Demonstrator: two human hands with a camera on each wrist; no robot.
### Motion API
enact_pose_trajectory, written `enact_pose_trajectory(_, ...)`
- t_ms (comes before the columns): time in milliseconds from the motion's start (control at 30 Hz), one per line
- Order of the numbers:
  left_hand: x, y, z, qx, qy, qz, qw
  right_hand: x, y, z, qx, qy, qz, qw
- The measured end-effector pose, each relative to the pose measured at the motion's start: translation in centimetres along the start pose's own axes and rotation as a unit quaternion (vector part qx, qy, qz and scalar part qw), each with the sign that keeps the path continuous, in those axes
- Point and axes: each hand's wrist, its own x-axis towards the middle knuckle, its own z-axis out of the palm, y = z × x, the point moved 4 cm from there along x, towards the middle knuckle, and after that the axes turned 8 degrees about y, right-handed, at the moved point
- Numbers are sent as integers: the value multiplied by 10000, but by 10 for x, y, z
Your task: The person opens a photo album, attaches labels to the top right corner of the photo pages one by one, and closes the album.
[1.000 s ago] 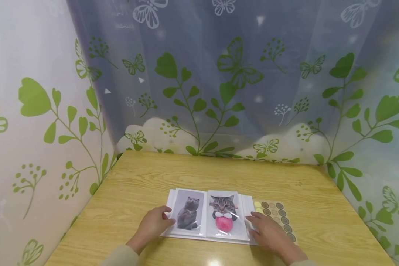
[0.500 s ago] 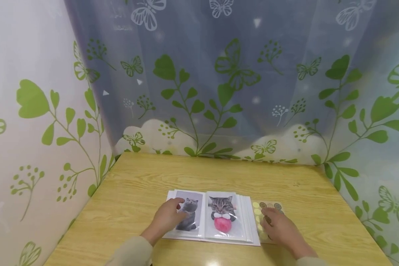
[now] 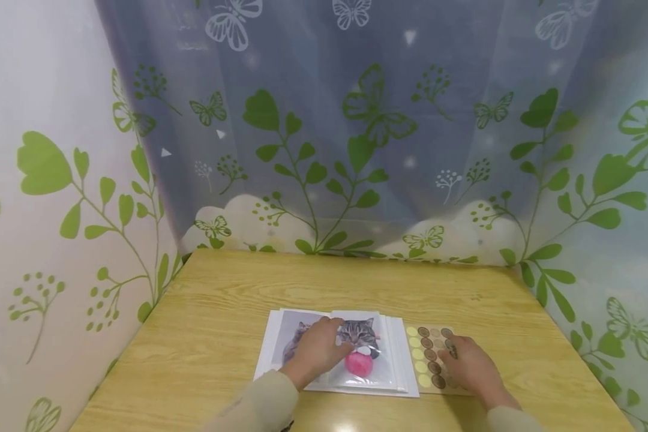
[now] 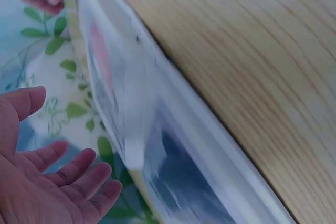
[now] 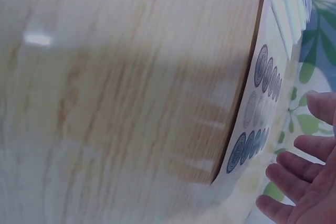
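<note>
A photo album (image 3: 408, 366) lies spread on the table, photos in its clear pockets. My left hand (image 3: 315, 349) is over the middle of the album with relaxed fingers and partly covers the left page's grey cat photo (image 3: 291, 349). The right page holds a tabby cat photo with a pink ball (image 3: 359, 363). In the left wrist view, that hand (image 4: 63, 182) has nothing between its fingers. My right hand (image 3: 472, 367) is over the right side of a sticker sheet (image 3: 425, 355) with rows of round stickers. Loosely spread fingers show on this hand (image 5: 302, 177) in the right wrist view.
The wood-grain table (image 3: 237, 282) extends behind and to both sides of the album. A curtain (image 3: 324, 150) printed with leaves and butterflies surrounds its back and sides. The sticker sheet lies against the album's right edge.
My left hand has moved from the album's left edge rightward across the pages. My right hand has left the album's right edge and moved right over the sticker sheet.
</note>
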Motion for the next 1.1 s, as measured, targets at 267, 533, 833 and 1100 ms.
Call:
enact_pose_trajectory(267, 9, 39, 43, 530, -57, 495, 9974, 5, 10, -1, -92, -19, 269, 9996)
enact_pose_trajectory(533, 18, 67, 74, 919, -39, 755, 9929, 4, 17, -2, -204, 43, 316, 9993)
enact_pose_trajectory(833, 21, 78, 100, 1418, -43, 759, 9870, 1, 19, 0, -311, 94, 255, 9991)
enact_pose_trajectory(1100, 21, 82, 119, 1863, 51, 848, 9788, -1, 22, 2, -387, 89, 345, 9986)
